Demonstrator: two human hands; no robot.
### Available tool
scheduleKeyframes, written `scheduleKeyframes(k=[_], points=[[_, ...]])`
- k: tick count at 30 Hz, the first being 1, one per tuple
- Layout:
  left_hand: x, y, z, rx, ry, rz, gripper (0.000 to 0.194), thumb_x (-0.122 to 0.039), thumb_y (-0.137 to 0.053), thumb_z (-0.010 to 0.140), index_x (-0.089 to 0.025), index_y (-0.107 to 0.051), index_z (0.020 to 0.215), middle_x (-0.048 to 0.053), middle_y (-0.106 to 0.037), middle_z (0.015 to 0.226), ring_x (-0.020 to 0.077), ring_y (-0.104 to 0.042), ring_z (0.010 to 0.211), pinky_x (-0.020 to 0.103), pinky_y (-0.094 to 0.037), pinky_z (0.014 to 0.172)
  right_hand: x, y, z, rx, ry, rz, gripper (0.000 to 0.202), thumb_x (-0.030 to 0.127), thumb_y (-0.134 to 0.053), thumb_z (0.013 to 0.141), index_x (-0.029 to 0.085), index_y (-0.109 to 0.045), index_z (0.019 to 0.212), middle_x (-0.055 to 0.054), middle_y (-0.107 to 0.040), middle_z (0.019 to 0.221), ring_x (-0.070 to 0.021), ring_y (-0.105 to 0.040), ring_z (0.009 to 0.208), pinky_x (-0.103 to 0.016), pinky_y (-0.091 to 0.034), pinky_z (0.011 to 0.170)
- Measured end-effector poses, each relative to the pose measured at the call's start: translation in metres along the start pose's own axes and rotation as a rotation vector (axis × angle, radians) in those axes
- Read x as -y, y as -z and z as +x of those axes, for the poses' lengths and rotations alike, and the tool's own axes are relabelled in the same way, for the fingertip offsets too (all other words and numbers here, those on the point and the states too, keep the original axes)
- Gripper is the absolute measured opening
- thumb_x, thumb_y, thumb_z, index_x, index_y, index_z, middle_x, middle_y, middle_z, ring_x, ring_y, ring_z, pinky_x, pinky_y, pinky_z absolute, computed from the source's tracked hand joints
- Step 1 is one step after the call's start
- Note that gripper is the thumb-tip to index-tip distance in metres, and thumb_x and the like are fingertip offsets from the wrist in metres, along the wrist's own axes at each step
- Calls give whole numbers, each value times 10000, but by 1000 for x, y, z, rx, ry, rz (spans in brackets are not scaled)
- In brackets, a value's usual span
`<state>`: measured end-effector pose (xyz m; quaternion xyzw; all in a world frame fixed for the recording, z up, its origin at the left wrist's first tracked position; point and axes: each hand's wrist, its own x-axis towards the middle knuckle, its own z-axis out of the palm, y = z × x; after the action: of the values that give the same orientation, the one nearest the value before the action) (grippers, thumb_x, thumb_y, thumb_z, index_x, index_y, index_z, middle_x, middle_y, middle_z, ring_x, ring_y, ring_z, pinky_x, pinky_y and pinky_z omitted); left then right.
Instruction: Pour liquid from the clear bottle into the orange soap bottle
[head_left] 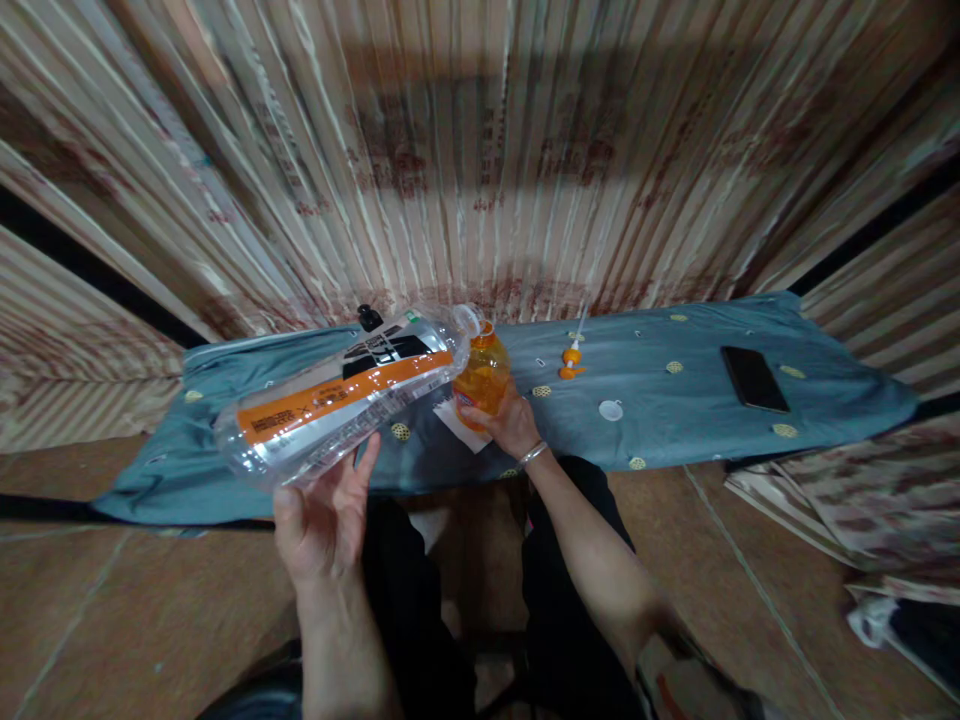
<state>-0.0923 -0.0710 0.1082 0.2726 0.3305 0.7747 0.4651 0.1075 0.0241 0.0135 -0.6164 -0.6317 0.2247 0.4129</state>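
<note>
My left hand [326, 520] holds a large clear plastic bottle [352, 390] from below. This bottle has an orange and silver label and lies tilted, nearly level, its neck pointing right. Its uncapped mouth is at the opening of a smaller orange pump bottle [484, 375]. Around that orange bottle my right hand [512, 420] is wrapped, keeping it roughly upright above a white tissue [461, 428]. The pump head [571, 358], orange with a thin clear tube, lies on the cloth to the right. Nearby is a round white cap [610, 410].
A blue-green patterned cloth [675, 430] covers the narrow table. On its right side lies a dark phone [754, 378]. A small black object [369, 318] sits at the back left edge. Striped curtains [450, 150] hang close behind, and dark frame bars [97, 270] run along the sides.
</note>
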Motion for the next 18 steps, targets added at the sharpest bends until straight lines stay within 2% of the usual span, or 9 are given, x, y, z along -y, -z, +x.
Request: scheduleKeyframes(k=[3,18], points=[[0,0,0,-19,1,1,662,-528,-843,520,-264,-678,1104,50,-630,1275,330,-432,1315,404,-564,887,1,1,0,7,0,9,657,469,-769,679,162,-491,1188,-110,-696,1092,-254,-677,1023,-356,-538,878],[-1,2,0,-3,4,-3,662,-526,-841,528,-268,-676,1115,43,-620,1291,329,-421,1325,403,-563,896,4,3,0,24,-31,3,664,473,-771,668,152,-502,1183,-114,-696,1076,-269,-674,1024,-372,-533,885]])
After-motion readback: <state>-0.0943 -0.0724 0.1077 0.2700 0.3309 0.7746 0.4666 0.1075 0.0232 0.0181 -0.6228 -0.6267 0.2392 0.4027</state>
